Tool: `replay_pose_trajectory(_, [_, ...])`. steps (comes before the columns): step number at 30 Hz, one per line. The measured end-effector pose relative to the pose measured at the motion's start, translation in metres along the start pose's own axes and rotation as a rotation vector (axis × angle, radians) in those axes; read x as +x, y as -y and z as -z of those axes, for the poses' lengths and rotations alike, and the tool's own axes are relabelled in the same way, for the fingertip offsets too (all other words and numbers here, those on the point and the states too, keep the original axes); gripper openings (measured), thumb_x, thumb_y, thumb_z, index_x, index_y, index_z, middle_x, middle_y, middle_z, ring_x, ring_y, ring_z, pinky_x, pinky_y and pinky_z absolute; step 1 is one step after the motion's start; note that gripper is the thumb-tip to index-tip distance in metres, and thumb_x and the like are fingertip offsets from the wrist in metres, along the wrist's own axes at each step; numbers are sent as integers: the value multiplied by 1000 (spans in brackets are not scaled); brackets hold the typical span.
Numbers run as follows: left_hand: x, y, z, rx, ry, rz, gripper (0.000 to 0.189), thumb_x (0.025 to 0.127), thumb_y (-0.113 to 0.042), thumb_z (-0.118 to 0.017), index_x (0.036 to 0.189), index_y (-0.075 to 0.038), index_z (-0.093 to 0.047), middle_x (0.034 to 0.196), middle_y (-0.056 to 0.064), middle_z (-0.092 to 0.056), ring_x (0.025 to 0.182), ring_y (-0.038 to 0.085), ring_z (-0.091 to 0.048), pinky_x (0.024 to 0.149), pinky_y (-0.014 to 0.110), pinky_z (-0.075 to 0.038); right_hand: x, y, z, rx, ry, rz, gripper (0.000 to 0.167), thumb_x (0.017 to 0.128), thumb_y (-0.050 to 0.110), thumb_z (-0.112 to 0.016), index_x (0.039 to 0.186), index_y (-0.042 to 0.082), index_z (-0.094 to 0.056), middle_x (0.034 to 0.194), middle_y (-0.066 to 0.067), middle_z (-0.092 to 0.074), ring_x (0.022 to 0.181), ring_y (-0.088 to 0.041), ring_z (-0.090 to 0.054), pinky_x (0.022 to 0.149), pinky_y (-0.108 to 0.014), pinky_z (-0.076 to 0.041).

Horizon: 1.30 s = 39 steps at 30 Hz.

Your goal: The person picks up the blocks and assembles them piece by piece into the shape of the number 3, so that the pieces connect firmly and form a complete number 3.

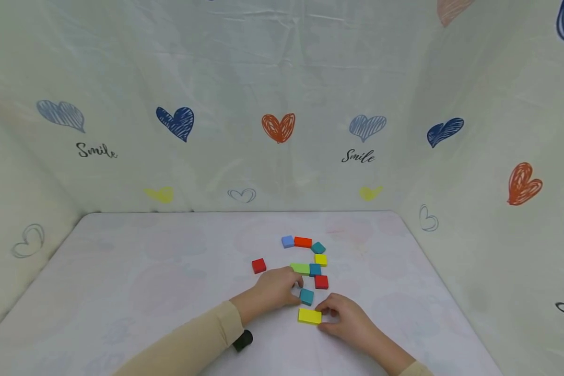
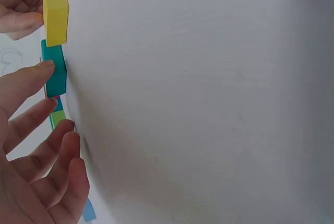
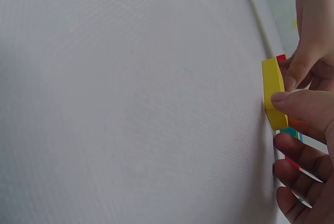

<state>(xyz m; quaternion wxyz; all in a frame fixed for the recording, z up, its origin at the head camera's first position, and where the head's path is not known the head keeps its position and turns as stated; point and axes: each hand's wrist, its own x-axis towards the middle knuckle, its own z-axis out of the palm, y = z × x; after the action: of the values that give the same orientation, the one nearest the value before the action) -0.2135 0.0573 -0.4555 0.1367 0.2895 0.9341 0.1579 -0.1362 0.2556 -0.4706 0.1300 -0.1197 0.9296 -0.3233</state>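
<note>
My left hand point(image 1: 277, 288) reaches in from the left to a teal block point(image 1: 306, 297). In the left wrist view its thumb lies against the teal block point(image 2: 55, 72) and the index fingertip meets the lower end; the other fingers are bent. Nearer the body, my right hand point(image 1: 347, 319) pinches the right end of a yellow rectangular block point(image 1: 309, 316). The right wrist view has the thumb on the yellow block's side point(image 3: 273, 85), with the index finger partly hidden behind it. Both blocks sit close together on the white table.
Beyond the hands, a curved line of blocks includes a red block point(image 1: 321, 282), a blue-teal one point(image 1: 315, 270), a light green one point(image 1: 300, 269), a yellow one point(image 1: 320, 260) and an orange-red one point(image 1: 303, 242). A separate red block point(image 1: 259, 266) lies left. A black object point(image 1: 243, 340) is beside the left sleeve.
</note>
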Motion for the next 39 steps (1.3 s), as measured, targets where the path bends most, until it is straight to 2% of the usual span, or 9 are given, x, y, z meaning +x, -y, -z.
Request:
replay_pose_trajectory(6, [4,-2,-1,7,0,-15,31,76,-33,-84,103,-24,-72,92,-11,-62,83,7,-55,71,25,-51,0,0,0,23,-31,-2,26,79,23,-82,102,18,-71,86,10,-55,80,-12,-50,70,-22,-49])
replay_pose_trajectory(13, [7,-5,-3,26,7,-7,32,76,-34,-84,104,-25,-72,91,-11,-62,84,8,-55,71,26,-51,6,1,0,16,-182,-75,30,80,26,-81,105,14,-69,81,8,-54,74,-14,-49,60,-21,-45])
replay_pose_trajectory(18, [8,-8,-3,32,7,-25,32,77,-34,-84,106,-25,-72,92,-13,-62,86,7,-56,72,28,-51,11,0,-2,-3,-235,-114,33,79,23,-82,107,11,-69,76,8,-52,69,-13,-47,56,-22,-42])
replay_pose_trajectory(30, [9,-12,-4,50,0,-28,34,77,-35,-83,107,-25,-72,92,-12,-63,84,7,-55,72,27,-51,14,-2,-4,-48,-242,-117,33,77,25,-83,102,10,-70,74,8,-51,66,-12,-47,54,-23,-41])
replay_pose_trajectory(39, [4,-5,1,6,-4,3,38,76,-36,-84,109,-24,-70,100,-9,-64,90,9,-57,74,27,-52,12,-1,0,-65,-255,-175,34,77,27,-83,103,11,-70,73,7,-51,65,-13,-46,54,-24,-40])
